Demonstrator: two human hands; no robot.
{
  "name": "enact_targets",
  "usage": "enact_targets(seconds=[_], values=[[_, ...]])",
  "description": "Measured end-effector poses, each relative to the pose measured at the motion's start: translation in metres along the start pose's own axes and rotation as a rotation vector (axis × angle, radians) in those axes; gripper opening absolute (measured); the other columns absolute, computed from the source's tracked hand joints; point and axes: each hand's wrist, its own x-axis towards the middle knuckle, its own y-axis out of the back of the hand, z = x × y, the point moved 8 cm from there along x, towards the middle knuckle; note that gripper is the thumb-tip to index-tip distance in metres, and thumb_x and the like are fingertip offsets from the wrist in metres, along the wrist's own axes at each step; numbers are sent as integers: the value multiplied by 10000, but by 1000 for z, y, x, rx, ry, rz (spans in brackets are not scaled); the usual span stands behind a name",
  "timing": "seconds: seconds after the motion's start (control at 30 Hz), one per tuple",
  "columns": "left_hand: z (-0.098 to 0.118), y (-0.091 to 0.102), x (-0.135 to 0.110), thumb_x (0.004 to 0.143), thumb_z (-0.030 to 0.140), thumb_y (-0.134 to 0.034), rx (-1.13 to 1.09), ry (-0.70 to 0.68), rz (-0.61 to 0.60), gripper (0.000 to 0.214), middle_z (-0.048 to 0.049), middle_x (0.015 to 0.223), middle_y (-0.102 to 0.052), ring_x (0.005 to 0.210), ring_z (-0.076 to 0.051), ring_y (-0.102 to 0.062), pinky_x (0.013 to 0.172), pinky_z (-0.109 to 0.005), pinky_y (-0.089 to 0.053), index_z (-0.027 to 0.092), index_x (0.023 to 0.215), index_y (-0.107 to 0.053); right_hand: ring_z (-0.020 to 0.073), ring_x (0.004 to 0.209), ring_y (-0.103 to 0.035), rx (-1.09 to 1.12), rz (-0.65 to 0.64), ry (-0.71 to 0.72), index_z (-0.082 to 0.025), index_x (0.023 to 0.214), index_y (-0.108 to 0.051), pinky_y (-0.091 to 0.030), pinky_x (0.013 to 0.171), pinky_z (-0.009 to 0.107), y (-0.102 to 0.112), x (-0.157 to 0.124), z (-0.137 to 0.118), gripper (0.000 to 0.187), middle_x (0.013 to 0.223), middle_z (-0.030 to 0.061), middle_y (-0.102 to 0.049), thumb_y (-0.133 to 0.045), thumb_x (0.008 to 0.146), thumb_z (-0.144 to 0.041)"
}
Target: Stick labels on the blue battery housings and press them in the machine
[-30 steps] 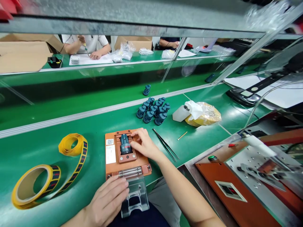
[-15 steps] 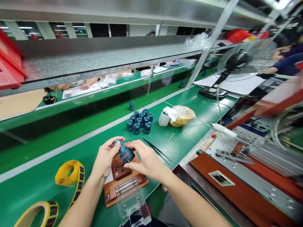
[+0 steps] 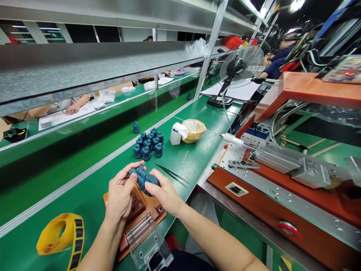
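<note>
A dark teal plastic housing [image 3: 143, 180] is held between both my hands, above a brown jig [image 3: 141, 210] with a clear hinged cover [image 3: 150, 246]. My left hand [image 3: 121, 192] is closed around its far left end, thumb on top. My right hand [image 3: 165, 192] grips its near right end, with the thumb pressed on its upper side. Several similar teal housings [image 3: 149, 143] stand grouped just beyond my hands, and one more housing [image 3: 135, 127] stands apart from them. Tweezers [image 3: 172, 174] lie on the green bench right of my hands.
A yellow label roll [image 3: 56, 233] lies at the left. Beyond the tweezers are a thin stick [image 3: 185, 157], a white bottle [image 3: 175, 136] and a wrapped tape roll [image 3: 194, 130]. A fan [image 3: 236, 69] stands farther back. An orange-and-metal machine [image 3: 254, 195] occupies the right; co-workers sit beyond.
My view has swung to the right, showing more of the machine. The housing has been turned in my hands, so its red marking is now mostly hidden. Both hands keep hold of it.
</note>
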Motion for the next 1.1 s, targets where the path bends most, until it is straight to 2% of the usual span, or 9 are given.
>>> enact_targets(seconds=[0.13,0.3,0.37,0.47,0.57,0.67,0.8,1.0,1.1], values=[[-1,-1,1,832,362,-790,-16,-11,-18,283,-83,1194,-748,989,-182,-704,882,-251,-566,231,1082,-784,92,589,-356,184,39,-73,-221,787,-422,-281,492,211,-5,0,11,381,704,-53,-400,-578,932,-536],[-10,0,6,793,385,-818,2,32,15,298,-89,1079,-758,920,-182,-678,830,-256,-557,198,1022,-787,58,482,-272,373,87,-240,-227,783,-400,-123,395,178,-9,-4,21,442,649,-72,-384,-633,880,-590],[-14,1,7,771,402,-830,18,61,37,301,-78,1010,-751,868,-171,-657,764,-239,-545,192,980,-778,42,432,-207,520,14,-364,-228,827,-434,-68,387,164,-19,-7,27,466,587,-92,-392,-623,860,-653],[-18,-1,8,788,461,-792,76,107,30,312,-42,865,-709,733,-149,-614,651,-231,-518,195,945,-748,28,395,-132,695,-201,-532,-198,890,-504,-54,378,157,-42,-17,31,555,516,-97,-421,-531,868,-752],[-15,0,7,802,506,-739,154,102,57,318,2,710,-625,632,-130,-552,583,-221,-479,193,805,-690,31,387,-211,752,-309,-569,-174,944,-536,-97,369,162,-56,-25,30,609,563,-51,-515,-488,886,-778],[-11,4,6,807,487,-713,225,90,113,330,19,645,-569,588,-123,-501,554,-221,-437,190,696,-626,48,416,-308,680,-262,-521,-190,1017,-522,-139,377,166,-57,-29,32,578,638,-32,-558,-524,893,-755],[0,10,2,798,411,-714,368,47,200,293,38,613,-507,586,-120,-438,545,-228,-358,196,636,-600,56,458,-325,426,-157,-425,-211,1009,-498,-156,388,173,-47,-29,35,558,698,-17,-565,-501,904,-759],[25,8,-13,875,378,-600,835,-120,328,272,34,629,-564,607,-148,-491,638,-272,-356,226,650,-580,79,417,-296,91,-201,-296,-245,1192,-484,-209,379,223,-37,-23,31,575,656,-48,-469,-383,949,-756],[34,4,-18,894,366,-586,907,-234,358,241,24,683,-591,659,-159,-523,674,-275,-359,230,695,-576,96,481,-384,-32,-189,-224,-249,1150,-514,-329,437,231,-33,-17,26,447,722,-32,-493,-388,1003,-652]])
